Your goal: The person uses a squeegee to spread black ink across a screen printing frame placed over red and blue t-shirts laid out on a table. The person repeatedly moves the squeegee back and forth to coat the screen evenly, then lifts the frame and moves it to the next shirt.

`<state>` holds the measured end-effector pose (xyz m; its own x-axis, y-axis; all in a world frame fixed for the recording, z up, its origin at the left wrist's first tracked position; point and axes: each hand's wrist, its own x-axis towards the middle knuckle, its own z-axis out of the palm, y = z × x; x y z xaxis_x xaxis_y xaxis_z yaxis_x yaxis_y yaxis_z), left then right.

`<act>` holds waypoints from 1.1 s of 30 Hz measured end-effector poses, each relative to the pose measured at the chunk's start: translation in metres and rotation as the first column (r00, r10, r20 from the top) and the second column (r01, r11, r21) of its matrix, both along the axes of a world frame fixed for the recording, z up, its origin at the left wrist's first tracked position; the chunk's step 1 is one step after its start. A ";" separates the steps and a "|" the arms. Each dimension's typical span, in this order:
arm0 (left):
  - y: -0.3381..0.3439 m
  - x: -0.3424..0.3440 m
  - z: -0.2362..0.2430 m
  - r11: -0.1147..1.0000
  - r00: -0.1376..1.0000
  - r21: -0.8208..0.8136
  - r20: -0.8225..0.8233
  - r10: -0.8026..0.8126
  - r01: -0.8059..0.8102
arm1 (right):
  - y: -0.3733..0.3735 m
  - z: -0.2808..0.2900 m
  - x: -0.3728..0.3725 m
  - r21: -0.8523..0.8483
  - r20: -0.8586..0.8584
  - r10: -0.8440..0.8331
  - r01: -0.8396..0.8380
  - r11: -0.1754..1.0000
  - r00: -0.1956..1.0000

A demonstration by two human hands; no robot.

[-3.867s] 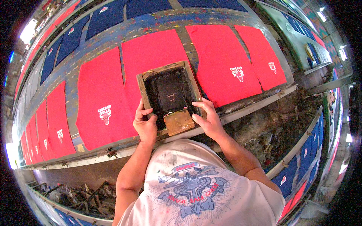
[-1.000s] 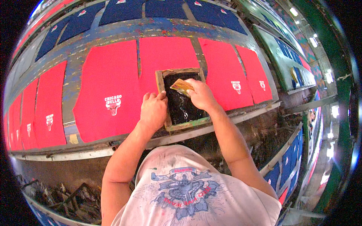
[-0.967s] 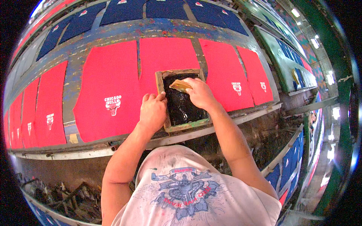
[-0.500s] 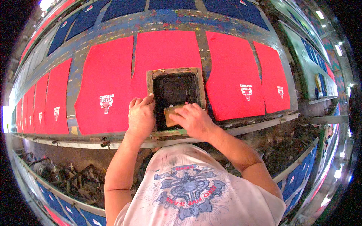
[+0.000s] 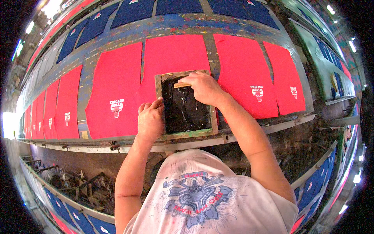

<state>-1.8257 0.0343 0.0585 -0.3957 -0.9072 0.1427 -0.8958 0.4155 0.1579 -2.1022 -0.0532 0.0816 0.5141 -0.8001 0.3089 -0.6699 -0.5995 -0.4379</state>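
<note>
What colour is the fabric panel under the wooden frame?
The fabric panel is red, best seen in the head view.

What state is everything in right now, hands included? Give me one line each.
Left hand: curled at the frame's left side
Right hand: gripping the wooden block
Wooden block: held inside the frame, near its far end
Frame: lying over a red cloth
Mesh: dark, with shiny streaks
Red cloths: flat; those beside the frame printed
Navy cloths: flat
Table: paint-spotted
Shirt: stained, printed

Right hand [image 5: 204, 86] and squeegee [image 5: 181, 85] have moved — toward the far frame edge [image 5: 178, 74].
</note>
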 end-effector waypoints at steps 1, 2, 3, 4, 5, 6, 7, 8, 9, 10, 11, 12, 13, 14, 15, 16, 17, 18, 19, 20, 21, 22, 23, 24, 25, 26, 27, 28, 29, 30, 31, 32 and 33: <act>0.000 0.001 0.000 1.000 1.000 0.000 -0.014 -0.001 0.001 | 0.005 -0.001 0.002 0.002 -0.024 0.002 -0.002 1.000 1.000; 0.001 0.001 -0.001 1.000 1.000 0.002 -0.031 -0.004 0.005 | 0.011 -0.003 0.003 0.040 -0.075 -0.011 0.014 0.999 0.997; 0.001 0.001 -0.001 1.000 0.999 0.008 -0.037 -0.004 0.005 | 0.022 -0.004 0.003 0.043 -0.082 0.009 -0.005 0.999 0.997; 0.002 0.002 -0.001 1.000 0.999 0.014 -0.042 -0.006 0.007 | 0.033 -0.005 0.003 0.030 -0.080 0.024 -0.022 0.999 0.997; 0.002 0.002 -0.001 1.000 0.998 -0.001 -0.055 -0.013 0.013 | 0.044 -0.006 0.004 0.031 -0.093 0.035 -0.032 0.999 0.995; 0.003 0.002 -0.002 1.000 0.999 0.015 -0.043 -0.007 0.008 | 0.056 -0.006 0.005 0.032 -0.104 0.046 -0.043 0.999 0.993; 0.003 0.002 -0.003 1.000 0.999 0.006 -0.038 -0.006 0.006 | 0.068 -0.006 0.006 0.041 -0.102 0.053 -0.049 0.998 0.993; 0.003 0.002 -0.003 1.000 0.999 -0.004 -0.032 -0.005 0.004 | 0.079 -0.006 0.008 0.044 -0.093 0.060 -0.056 0.997 0.994; 0.002 0.002 -0.004 1.000 0.999 -0.004 -0.044 -0.005 0.005 | 0.090 -0.006 0.009 0.045 -0.084 0.067 -0.063 0.997 0.994; 0.002 0.003 -0.005 1.000 0.998 -0.003 -0.055 -0.005 0.005 | 0.101 -0.006 0.010 0.050 -0.075 0.073 -0.070 0.996 0.994; 0.002 0.003 -0.006 1.000 0.998 -0.003 -0.066 -0.005 0.005 | 0.113 -0.006 0.012 0.059 -0.062 0.069 -0.066 0.996 0.996; 0.002 0.004 -0.007 1.000 0.997 -0.015 -0.079 -0.010 0.009 | 0.124 -0.006 0.013 0.056 -0.053 0.065 -0.062 0.997 0.996; 0.002 0.004 -0.008 0.999 0.996 -0.029 -0.090 -0.015 0.012 | 0.133 -0.006 0.015 0.056 -0.045 0.060 -0.058 0.997 0.997; 0.002 0.004 -0.008 1.000 0.995 -0.028 -0.099 -0.012 0.010 | 0.142 -0.007 0.015 0.055 -0.036 0.057 -0.055 0.997 0.998; 0.003 0.003 -0.008 0.999 0.993 -0.044 -0.114 -0.009 0.004 | 0.149 -0.007 0.015 0.067 -0.013 0.057 -0.056 0.996 0.998; 0.004 0.002 -0.008 0.999 0.992 -0.043 -0.125 0.000 -0.005 | 0.155 -0.008 0.015 0.072 -0.015 0.063 -0.062 0.995 0.998; 0.004 0.000 -0.008 0.999 0.991 -0.044 -0.136 0.009 -0.015 | 0.159 -0.009 0.015 0.076 -0.016 0.070 -0.068 0.995 0.997; 0.004 -0.002 -0.008 0.998 0.990 -0.053 -0.139 0.019 -0.026 | 0.163 -0.010 0.014 0.072 -0.014 0.078 -0.077 0.994 0.997; 0.005 -0.004 -0.008 0.997 0.989 -0.063 -0.141 0.030 -0.040 | 0.165 -0.012 0.013 0.160 -0.059 0.103 -0.092 0.983 0.993; 0.006 -0.007 -0.008 0.996 0.990 -0.070 -0.133 0.050 -0.060 | 0.168 -0.013 0.011 0.115 -0.023 0.110 -0.107 0.988 0.994; 0.007 -0.010 -0.008 0.995 0.988 -0.081 -0.146 0.053 -0.065 | 0.170 -0.014 0.009 0.106 -0.011 0.117 -0.116 0.988 0.993; 0.009 -0.013 -0.008 0.993 0.987 -0.090 -0.149 0.062 -0.076 | 0.172 -0.014 0.005 0.106 -0.021 0.127 -0.124 0.987 0.992; 0.010 -0.016 -0.009 0.991 0.987 -0.099 -0.143 0.079 -0.093 | 0.173 -0.014 -0.002 0.159 0.007 0.151 -0.150 0.976 0.989; 0.011 -0.018 -0.010 0.988 0.985 -0.113 -0.145 0.089 -0.106 | 0.174 -0.013 -0.009 0.135 0.068 0.142 -0.150 0.979 0.988; 0.012 -0.022 -0.012 0.984 0.984 -0.125 -0.140 0.106 -0.124 | 0.175 -0.013 -0.015 0.111 0.129 0.133 -0.148 0.983 0.983; 0.012 -0.025 -0.015 0.980 0.983 -0.137 -0.128 0.129 -0.146 | 0.175 -0.012 -0.022 0.088 0.190 0.126 -0.145 0.986 0.974; 0.013 -0.027 -0.019 0.976 0.979 -0.147 -0.153 0.136 -0.159 | 0.173 -0.012 -0.030 0.070 0.233 0.093 -0.112 0.991 0.968; 0.014 -0.029 -0.023 0.972 0.975 -0.158 -0.168 0.147 -0.174 | 0.171 -0.013 -0.038 0.056 0.279 0.061 -0.079 0.995 0.958; 0.016 -0.029 -0.027 0.966 0.972 -0.180 -0.181 0.153 -0.185 | 0.170 -0.013 -0.045 0.045 0.326 0.026 -0.043 0.998 0.945; 0.017 -0.030 -0.032 0.962 0.963 -0.180 -0.214 0.163 -0.203 | 0.169 -0.015 -0.051 0.080 0.351 -0.032 0.004 0.997 0.936; 0.018 -0.030 -0.037 0.956 0.954 -0.193 -0.248 0.168 -0.219 | 0.167 -0.017 -0.057 0.114 0.372 -0.092 0.052 0.992 0.924; 0.017 -0.029 -0.043 0.950 0.943 -0.192 -0.274 0.189 -0.246 | 0.166 -0.019 -0.062 0.147 0.389 -0.151 0.100 0.984 0.909; 0.017 -0.028 -0.048 0.950 0.928 -0.208 -0.340 0.152 -0.233 | 0.165 -0.023 -0.067 0.193 0.391 -0.195 0.127 0.973 0.899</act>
<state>-1.8538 0.0514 0.0108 -0.1145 -0.8833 0.4546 -0.8817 0.3012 0.3632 -2.1690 0.1120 0.0589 0.2315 -0.9170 0.3249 -0.4958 -0.3986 -0.7716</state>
